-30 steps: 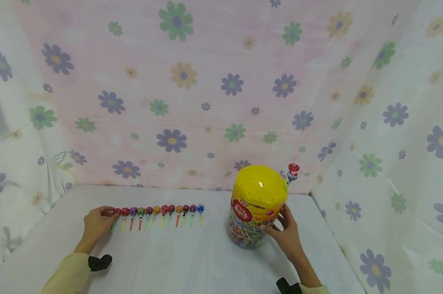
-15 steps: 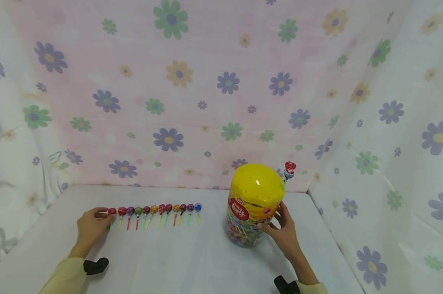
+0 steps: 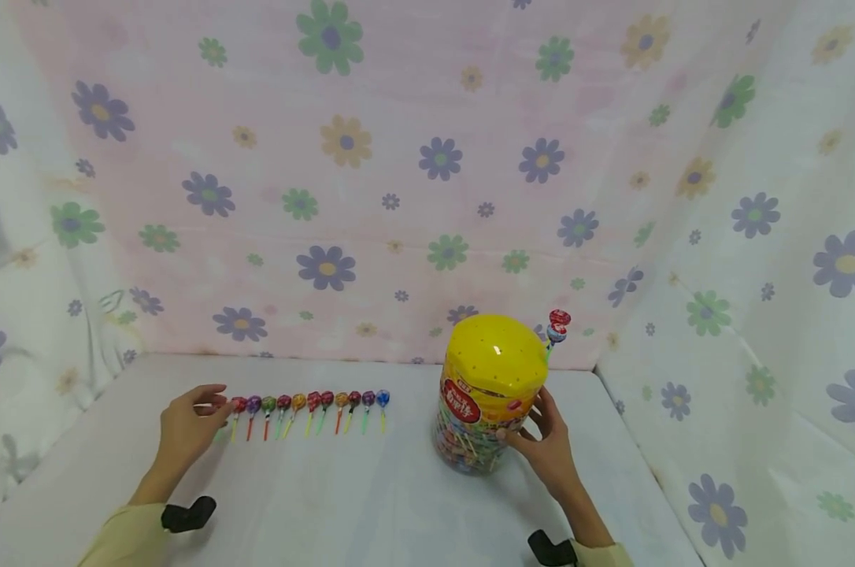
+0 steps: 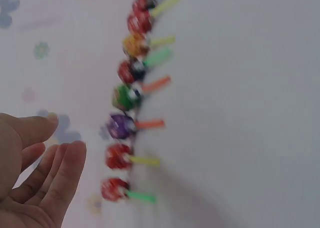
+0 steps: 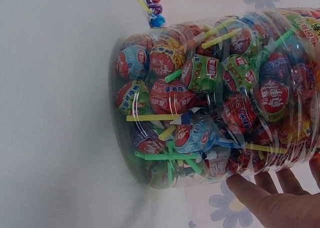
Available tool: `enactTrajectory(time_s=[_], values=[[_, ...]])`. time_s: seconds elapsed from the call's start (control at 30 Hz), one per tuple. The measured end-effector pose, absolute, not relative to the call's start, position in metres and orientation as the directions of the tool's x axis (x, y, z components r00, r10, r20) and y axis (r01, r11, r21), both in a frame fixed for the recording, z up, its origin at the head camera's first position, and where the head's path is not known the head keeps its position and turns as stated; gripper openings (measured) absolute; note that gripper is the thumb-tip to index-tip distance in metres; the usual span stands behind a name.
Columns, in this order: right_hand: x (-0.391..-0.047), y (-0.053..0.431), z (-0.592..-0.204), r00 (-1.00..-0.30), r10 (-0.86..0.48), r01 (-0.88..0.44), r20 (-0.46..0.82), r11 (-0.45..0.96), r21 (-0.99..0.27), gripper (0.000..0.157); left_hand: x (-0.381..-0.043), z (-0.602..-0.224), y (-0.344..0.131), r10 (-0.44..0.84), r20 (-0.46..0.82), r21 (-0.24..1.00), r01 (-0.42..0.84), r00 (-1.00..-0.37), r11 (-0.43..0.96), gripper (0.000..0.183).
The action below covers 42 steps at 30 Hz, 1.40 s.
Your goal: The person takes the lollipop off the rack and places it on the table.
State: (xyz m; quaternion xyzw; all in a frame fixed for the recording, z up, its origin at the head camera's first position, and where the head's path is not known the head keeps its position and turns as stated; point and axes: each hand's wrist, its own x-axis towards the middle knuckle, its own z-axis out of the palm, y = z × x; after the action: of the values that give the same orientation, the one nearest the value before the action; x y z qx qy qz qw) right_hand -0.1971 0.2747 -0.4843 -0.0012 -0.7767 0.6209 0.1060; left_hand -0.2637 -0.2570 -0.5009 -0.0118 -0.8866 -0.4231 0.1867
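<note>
A row of wrapped lollipops (image 3: 284, 402) lies on the white tabletop, sticks toward the person. At its left end is my left hand (image 3: 190, 425), thumb and fingers apart. In the left wrist view that hand holds nothing, and the red end lollipop (image 4: 114, 189) with a green stick lies beside its fingers. My right hand (image 3: 553, 457) grips the right side of a large clear candy jar (image 3: 470, 449), thumb in front and fingers reaching behind. Many lollipops fill the jar, under a domed yellow lid (image 3: 494, 350). The right wrist view shows the fingertips right at the jar's wall.
Two lollipops (image 3: 558, 324), one red and one blue and red, stick up beside the lid's right edge. Flower-patterned cloth (image 3: 371, 197) hangs behind the table (image 3: 314, 504) and along both sides. A black wrist mount (image 3: 189, 515) sits at the left sleeve.
My left hand has let go of the red end lollipop, its fingers parting and shifting slightly right and up. My right hand stays on the jar. The head view has shifted slightly.
</note>
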Motion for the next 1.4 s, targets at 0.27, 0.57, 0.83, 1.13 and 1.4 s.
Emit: enactTrajectory(time_s=[0.27,0.57,0.83,1.13,1.4], values=[[-0.199,0.275,-0.484,-0.976,0.143,-0.128,0.164,0.232,-0.964,0.095,-0.265,-0.471,-0.206,-0.065,0.482,0.733,0.361,-0.874,0.577,0.033],[-0.200,0.275,-0.486,-0.978,0.152,-0.109,0.146,0.230,-0.967,0.097,-0.265,-0.434,-0.135,0.048,0.494,0.815,0.482,-0.868,0.321,0.034],[-0.198,0.276,-0.482,-0.980,0.146,-0.103,0.138,0.222,-0.969,0.096,-0.263,-0.401,-0.061,0.165,0.529,0.838,0.543,-0.832,0.051,0.032],[-0.200,0.276,-0.482,-0.980,0.129,-0.122,0.153,0.221,-0.968,0.097,-0.260,-0.377,0.020,0.313,0.551,0.817,0.576,-0.774,-0.014,0.032],[-0.199,0.278,-0.487,-0.981,0.143,-0.100,0.134,0.226,-0.969,0.098,-0.255,-0.353,0.074,0.384,0.583,0.778,0.628,-0.716,-0.013,0.032]])
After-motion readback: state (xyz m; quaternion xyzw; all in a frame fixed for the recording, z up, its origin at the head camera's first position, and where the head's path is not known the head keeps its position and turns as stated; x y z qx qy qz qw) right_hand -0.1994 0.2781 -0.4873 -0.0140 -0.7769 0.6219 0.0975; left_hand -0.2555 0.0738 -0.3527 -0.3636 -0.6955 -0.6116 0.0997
